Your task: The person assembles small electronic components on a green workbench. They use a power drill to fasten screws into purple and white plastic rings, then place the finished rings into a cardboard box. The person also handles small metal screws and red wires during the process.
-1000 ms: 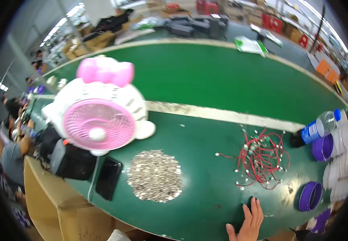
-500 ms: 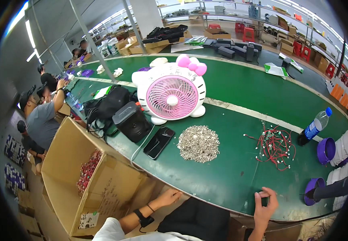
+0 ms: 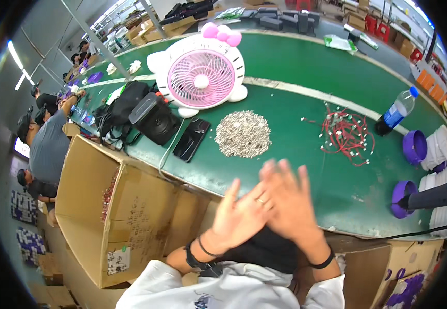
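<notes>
A: Two hands, both empty atm. Left hand (image 3: 239,216) and right hand (image 3: 290,201) are pressing palm to palm, fingers spread wide, hovering over the near edge of the table (image 3: 306,67). Blurry, so can't tell finer detail.

B: Touching any parts?

A: No. The nearest thing is the parts pile (image 3: 243,133), lying at 12 o'clock from the hands, well apart. The red wires (image 3: 348,135) are sitting at 1 o'clock, also untouched.

B: So how far along, imo?

A: Looking like a pause: pile and wires are lying loose, nothing's being held. The box (image 3: 105,206) at 9 o'clock is holding some reddish bits, so some stuff may be done already. Can't tell how much.

B: Other stuff?

A: Phone (image 3: 191,139) and fan (image 3: 200,77) are sitting at 11 o'clock, bottle (image 3: 396,112) at 2.
</notes>
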`<action>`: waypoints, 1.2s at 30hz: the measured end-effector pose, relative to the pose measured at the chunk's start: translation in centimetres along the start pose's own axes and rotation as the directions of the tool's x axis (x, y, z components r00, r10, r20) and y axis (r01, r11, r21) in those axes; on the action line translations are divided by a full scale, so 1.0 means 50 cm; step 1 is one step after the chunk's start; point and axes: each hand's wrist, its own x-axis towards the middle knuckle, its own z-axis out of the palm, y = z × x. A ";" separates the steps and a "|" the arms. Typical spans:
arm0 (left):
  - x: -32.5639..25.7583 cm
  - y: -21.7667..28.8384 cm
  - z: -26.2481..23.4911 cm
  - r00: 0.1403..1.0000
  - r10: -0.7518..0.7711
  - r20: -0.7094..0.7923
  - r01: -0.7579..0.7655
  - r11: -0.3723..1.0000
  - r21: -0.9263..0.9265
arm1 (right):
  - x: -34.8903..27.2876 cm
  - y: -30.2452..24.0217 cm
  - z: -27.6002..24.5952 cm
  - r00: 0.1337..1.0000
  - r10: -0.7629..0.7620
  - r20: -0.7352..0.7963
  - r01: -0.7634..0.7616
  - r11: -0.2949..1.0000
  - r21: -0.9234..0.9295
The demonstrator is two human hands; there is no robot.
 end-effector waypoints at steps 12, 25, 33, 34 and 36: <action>0.127 -0.104 -0.051 0.947 -0.208 0.245 0.077 0.887 0.455 | -0.110 0.044 -0.030 0.989 -0.014 0.148 0.014 1.000 -0.001; 0.627 0.194 0.104 0.794 0.156 0.588 -0.394 -0.605 0.692 | -0.208 0.189 -0.004 0.698 0.688 -0.200 -0.523 0.680 0.513; 0.855 0.385 0.069 0.663 0.725 0.188 0.489 -0.609 0.624 | -0.190 0.188 -0.037 0.780 0.614 -0.126 -0.543 0.762 0.353; 0.869 0.394 0.064 0.633 0.753 0.177 0.536 -0.592 0.601 | -0.191 0.189 -0.038 0.778 0.616 -0.125 -0.546 0.760 0.352; 0.875 0.434 0.047 0.569 0.807 0.159 0.627 -0.550 0.551 | -0.192 0.189 -0.041 0.782 0.612 -0.120 -0.538 0.760 0.364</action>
